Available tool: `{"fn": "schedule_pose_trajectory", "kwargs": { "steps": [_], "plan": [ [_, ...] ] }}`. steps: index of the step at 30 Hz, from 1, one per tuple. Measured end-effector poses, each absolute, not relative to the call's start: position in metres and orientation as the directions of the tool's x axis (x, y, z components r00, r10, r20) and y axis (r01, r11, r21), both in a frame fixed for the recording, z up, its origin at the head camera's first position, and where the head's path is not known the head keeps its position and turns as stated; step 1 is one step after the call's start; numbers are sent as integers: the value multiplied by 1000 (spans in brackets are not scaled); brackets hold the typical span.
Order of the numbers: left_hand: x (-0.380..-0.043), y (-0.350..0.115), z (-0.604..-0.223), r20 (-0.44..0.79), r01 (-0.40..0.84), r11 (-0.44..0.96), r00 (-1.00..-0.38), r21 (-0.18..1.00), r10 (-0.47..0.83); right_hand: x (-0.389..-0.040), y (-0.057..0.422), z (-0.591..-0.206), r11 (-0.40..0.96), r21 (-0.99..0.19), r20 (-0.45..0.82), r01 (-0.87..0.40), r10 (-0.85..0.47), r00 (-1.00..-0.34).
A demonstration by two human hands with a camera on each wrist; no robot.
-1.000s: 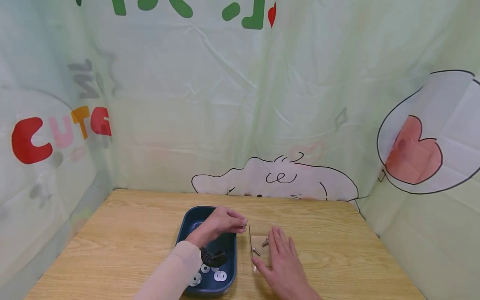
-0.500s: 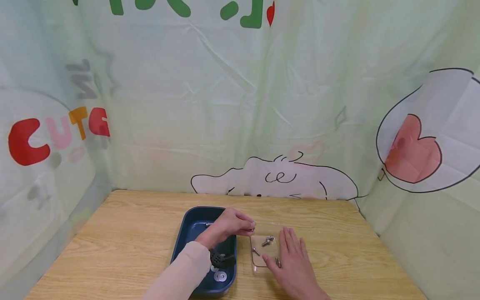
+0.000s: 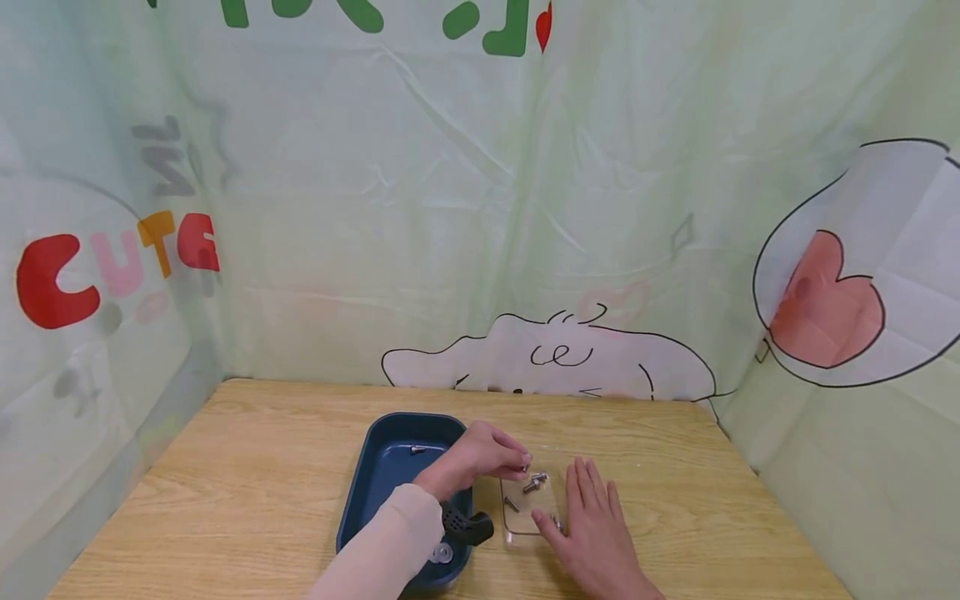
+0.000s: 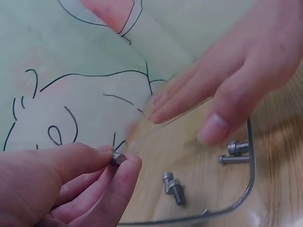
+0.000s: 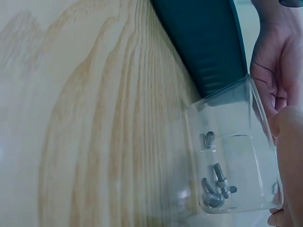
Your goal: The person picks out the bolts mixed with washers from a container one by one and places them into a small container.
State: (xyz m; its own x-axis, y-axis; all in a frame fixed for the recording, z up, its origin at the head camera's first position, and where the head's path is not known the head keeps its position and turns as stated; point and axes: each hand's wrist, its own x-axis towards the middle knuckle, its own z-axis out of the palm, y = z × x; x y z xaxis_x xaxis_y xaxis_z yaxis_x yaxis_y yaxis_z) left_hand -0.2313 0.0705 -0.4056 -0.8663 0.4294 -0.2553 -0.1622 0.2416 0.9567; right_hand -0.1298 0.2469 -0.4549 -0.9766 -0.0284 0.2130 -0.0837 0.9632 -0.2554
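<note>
My left hand (image 3: 487,452) is over the clear plastic box (image 3: 517,533), pinching a small metal bolt (image 4: 118,158) between thumb and fingertips. In the left wrist view only the bolt's end shows; the fingers hide the rest. Several socket-head bolts (image 4: 175,189) lie on the box floor, some singly and some bunched. My right hand (image 3: 596,527) is at the box's right side with fingers extended, its thumb towards the near right corner. In the right wrist view, the box's see-through wall (image 5: 236,113) stands close to this hand.
Left of the box stands a dark blue tray (image 3: 367,483), partly under my left forearm. A bolt (image 3: 417,450) lies near its far end and washers (image 3: 442,552) near its front. A black wrist strap (image 3: 467,527) hangs below my left wrist. A printed curtain (image 3: 450,208) closes the table's back.
My left hand has moved right, from the tray's right edge to over the box, with the bolt still pinched. My right hand has shifted slightly right, uncovering more bolts.
</note>
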Motion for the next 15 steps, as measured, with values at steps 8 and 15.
{"fn": "schedule_pose_trajectory", "kwargs": {
  "steps": [8,15],
  "plan": [
    [-227,83,-405,-258,-148,267,-857,952,446,-131,249,-460,963,-261,191,-71,-21,-981],
    [-223,93,-406,-266,-140,303,-863,943,429,-131,249,-460,961,-270,188,-66,-15,-982]
  ]
}}
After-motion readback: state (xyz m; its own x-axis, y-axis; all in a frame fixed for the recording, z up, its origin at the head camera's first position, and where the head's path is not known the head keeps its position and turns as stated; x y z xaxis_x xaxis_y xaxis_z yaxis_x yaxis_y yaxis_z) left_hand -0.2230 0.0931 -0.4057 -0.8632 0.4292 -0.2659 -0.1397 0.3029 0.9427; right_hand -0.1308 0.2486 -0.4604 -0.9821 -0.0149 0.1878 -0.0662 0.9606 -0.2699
